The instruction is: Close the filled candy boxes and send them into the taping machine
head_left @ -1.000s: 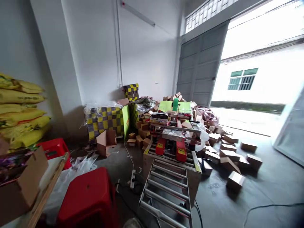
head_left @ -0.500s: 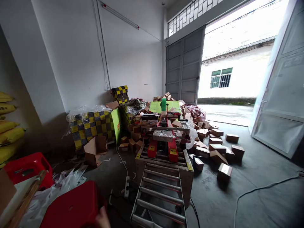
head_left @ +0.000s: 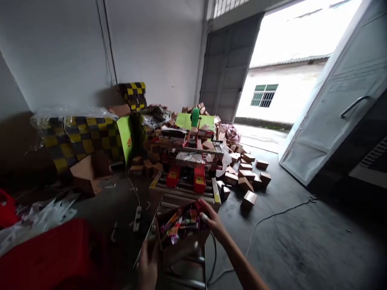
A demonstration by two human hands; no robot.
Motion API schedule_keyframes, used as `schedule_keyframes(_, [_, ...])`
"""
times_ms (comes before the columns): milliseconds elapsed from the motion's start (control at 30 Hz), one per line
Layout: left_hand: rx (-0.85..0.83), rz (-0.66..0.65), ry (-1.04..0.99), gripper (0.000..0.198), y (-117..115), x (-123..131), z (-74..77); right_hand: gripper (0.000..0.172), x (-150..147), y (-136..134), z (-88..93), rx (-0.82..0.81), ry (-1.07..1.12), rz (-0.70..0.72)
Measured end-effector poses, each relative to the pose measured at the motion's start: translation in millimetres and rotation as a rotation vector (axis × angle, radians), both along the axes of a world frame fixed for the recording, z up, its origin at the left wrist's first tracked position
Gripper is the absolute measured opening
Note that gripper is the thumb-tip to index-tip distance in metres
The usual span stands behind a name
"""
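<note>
Indoors, a left hand (head_left: pixel 148 264) and a right hand (head_left: pixel 211 220) hold opposite sides of an open cardboard box (head_left: pixel 181 251), its mouth showing crinkled, shiny packets (head_left: pixel 179 227) in mixed colors. The box is over smooth, cylindrical metal rollers (head_left: pixel 191 283); whether it touches them is unclear. A red stool (head_left: pixel 51 253) stands left.

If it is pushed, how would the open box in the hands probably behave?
The cardboard box would likely glide over the metal rollers. Its straight walls suggest stiffness. Wrapped pieces could spill through the open top if tilted.
</note>
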State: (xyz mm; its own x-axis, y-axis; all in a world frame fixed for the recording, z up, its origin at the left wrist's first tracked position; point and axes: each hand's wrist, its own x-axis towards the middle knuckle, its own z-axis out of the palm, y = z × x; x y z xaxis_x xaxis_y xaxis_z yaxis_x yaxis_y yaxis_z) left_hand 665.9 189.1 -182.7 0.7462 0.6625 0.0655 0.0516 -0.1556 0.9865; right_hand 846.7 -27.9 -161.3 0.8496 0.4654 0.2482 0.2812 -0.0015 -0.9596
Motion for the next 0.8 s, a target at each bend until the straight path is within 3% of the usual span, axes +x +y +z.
schedule_keyframes(67, [0.006, -0.086, -0.004, 0.039, -1.1, -3.4, 4.5, 0.057, -5.3, -2.6, 1.3, -0.102, -0.056, -0.118])
schedule_keyframes(133, [0.047, -0.237, 0.002, 0.03, 0.7, -0.5, 18.6, 0.04, -9.2, -1.1, 12.3, -0.281, -0.139, -0.101])
schedule_keyframes(267, [0.274, -0.585, 0.154, 0.012, 2.5, 24.0, 43.0, 0.017, -0.7, 13.4, 41.5, -0.555, -0.267, 0.291])
schedule_keyframes(367, [0.441, -0.697, 0.258, 0.006, 4.2, 40.2, 45.6, 0.007, 9.3, 24.9, 53.4, -0.692, -0.299, 0.597])
schedule_keyframes(467, [0.424, -0.749, 0.275, 0.017, 12.7, 43.7, 43.5, 0.029, 15.3, 24.5, 58.8, -0.779, -0.209, 0.796])
schedule_keyframes(533, [0.233, -0.824, 0.266, 0.031, 19.4, 37.3, 42.5, 0.06, 17.3, 19.1, 60.2, -0.787, -0.175, 0.91])
schedule_keyframes(600, [0.039, -0.902, 0.218, 0.041, 21.4, 26.2, 40.5, 0.075, 19.0, 15.3, 58.8, -0.755, -0.182, 0.925])
schedule_keyframes(667, [0.002, -0.806, 0.151, 0.049, 16.5, 15.6, 35.6, 0.061, 21.5, 17.2, 54.4, -0.726, -0.197, 0.824])
schedule_keyframes(800, [0.337, -0.179, 0.03, 0.051, 4.9, 17.9, 18.5, 0.014, 25.7, 33.2, 42.3, -0.794, -0.205, 0.628])
